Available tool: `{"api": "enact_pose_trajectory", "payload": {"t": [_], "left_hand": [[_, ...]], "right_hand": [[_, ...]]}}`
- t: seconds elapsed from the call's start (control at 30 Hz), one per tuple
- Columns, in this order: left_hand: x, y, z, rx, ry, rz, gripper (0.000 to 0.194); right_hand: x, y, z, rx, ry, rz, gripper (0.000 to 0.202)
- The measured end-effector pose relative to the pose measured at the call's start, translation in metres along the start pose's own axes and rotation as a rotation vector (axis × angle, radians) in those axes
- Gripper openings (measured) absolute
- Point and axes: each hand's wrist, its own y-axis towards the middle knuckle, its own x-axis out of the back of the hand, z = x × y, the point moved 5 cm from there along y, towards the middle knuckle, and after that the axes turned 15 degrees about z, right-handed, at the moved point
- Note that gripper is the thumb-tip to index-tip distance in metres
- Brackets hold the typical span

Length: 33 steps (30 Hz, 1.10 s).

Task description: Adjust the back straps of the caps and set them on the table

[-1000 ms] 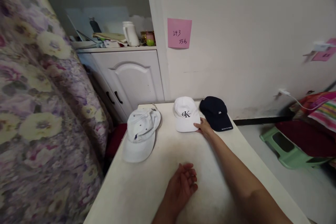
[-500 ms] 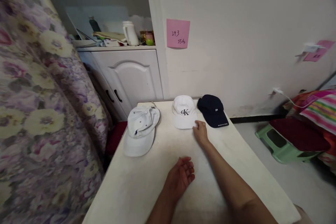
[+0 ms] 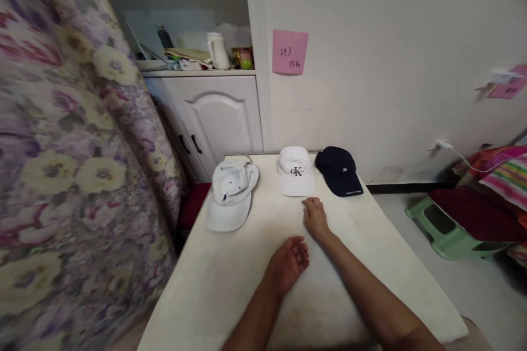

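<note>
Off the brim it comes: the right hand [image 3: 315,218], a second ago on the white cap [image 3: 295,169], has now slid back clear of it. Nearest us, the left hand [image 3: 288,264] sits over the pale table [image 3: 230,290], fingers loosely curled, nothing in them. Just beyond, the right hand is empty too, fingers slightly bent, close to the white cap's brim but apart from it. Farther up, on the left, rests a light grey cap [image 3: 231,193] with a small dark emblem; in the middle, near the far edge, the white cap shows its black letters; right beside it, a navy cap [image 3: 341,170]. Behind them all, a pink note [image 3: 290,52] on the wall.
</note>
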Motion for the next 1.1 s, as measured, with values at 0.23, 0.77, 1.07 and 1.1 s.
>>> {"api": "enact_pose_trajectory", "payload": {"t": [0.23, 0.77, 1.07, 1.1], "left_hand": [[0.006, -0.027, -0.027, -0.143, 0.134, -0.074, 0.013], [0.086, -0.089, -0.178, -0.565, 0.166, -0.691, 0.03], [0.086, -0.077, -0.182, -0.599, 0.128, -0.66, 0.022], [0.085, -0.078, -0.181, -0.613, 0.129, -0.661, 0.021]], "right_hand": [[-0.015, -0.07, 0.037, 0.142, 0.095, 0.131, 0.024], [-0.014, -0.084, 0.043, 0.114, 0.168, 0.124, 0.014], [-0.015, -0.082, 0.041, 0.095, 0.192, 0.112, 0.014], [-0.015, -0.082, 0.041, 0.093, 0.198, 0.114, 0.014]]}}
